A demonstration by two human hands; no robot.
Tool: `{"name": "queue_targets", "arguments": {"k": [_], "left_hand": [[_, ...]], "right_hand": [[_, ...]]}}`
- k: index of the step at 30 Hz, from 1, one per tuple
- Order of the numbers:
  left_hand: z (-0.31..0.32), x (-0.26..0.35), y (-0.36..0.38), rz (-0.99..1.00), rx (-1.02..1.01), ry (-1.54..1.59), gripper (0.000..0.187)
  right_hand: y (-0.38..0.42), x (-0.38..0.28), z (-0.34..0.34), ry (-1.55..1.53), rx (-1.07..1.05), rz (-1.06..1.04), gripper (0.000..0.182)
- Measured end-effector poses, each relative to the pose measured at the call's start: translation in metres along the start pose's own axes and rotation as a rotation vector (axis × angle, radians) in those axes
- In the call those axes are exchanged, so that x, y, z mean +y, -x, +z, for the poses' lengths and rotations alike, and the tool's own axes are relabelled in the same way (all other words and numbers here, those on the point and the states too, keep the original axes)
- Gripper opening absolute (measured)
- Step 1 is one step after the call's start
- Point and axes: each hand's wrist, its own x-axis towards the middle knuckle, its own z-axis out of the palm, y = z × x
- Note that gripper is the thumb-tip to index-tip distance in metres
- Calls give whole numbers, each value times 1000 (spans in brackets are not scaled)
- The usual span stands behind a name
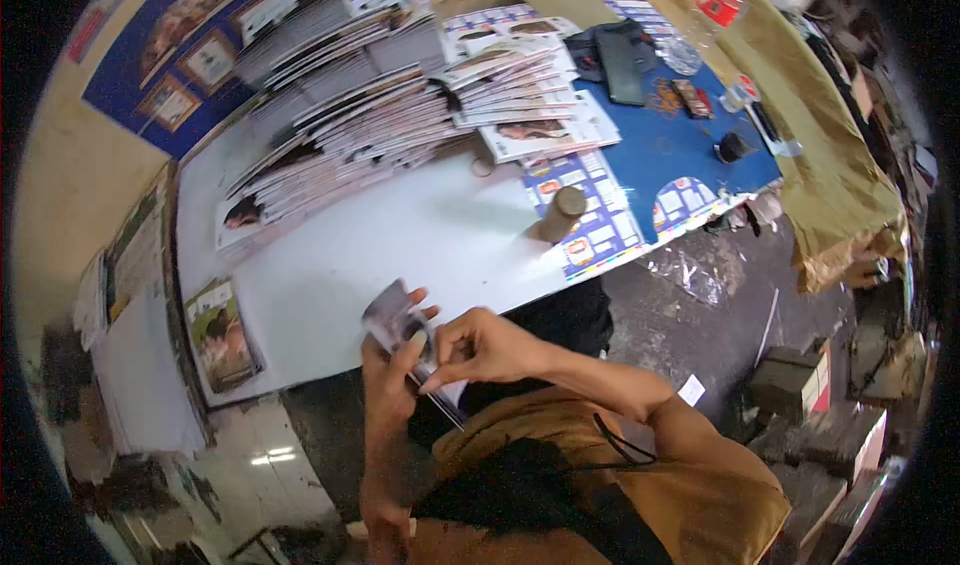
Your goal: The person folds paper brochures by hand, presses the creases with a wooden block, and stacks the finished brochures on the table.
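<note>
Just off the table's front edge, my left hand [385, 370] is closed around a thin printed booklet [388, 311], which is held tilted. My right hand [490, 348] is bent over the same booklet, its thumb and fingers pinched at the booklet's near edge; motion blurs the fingertips a little. Long overlapping rows of similar booklets [350, 130] lie across the back of the white table [400, 235]. A small pile of booklets [220, 337] with a picture cover sits at the table's left front corner.
A brownish cylinder [563, 215] stands right of my hands. On the blue sheet [660, 155] are a dark phone [620, 68], rubber bands [663, 97] and a glass of dark liquid [733, 147]. A red-labelled bottle [720, 3] lies farther back. Boxes [790, 383] stand on the floor at right.
</note>
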Motion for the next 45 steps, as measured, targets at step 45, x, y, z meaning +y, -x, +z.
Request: {"name": "queue_targets", "arguments": {"k": [45], "left_hand": [[-25,-40,-70,477,159,-1637,76]], "right_hand": [[-51,37,-32,925,524,-204,57]]}}
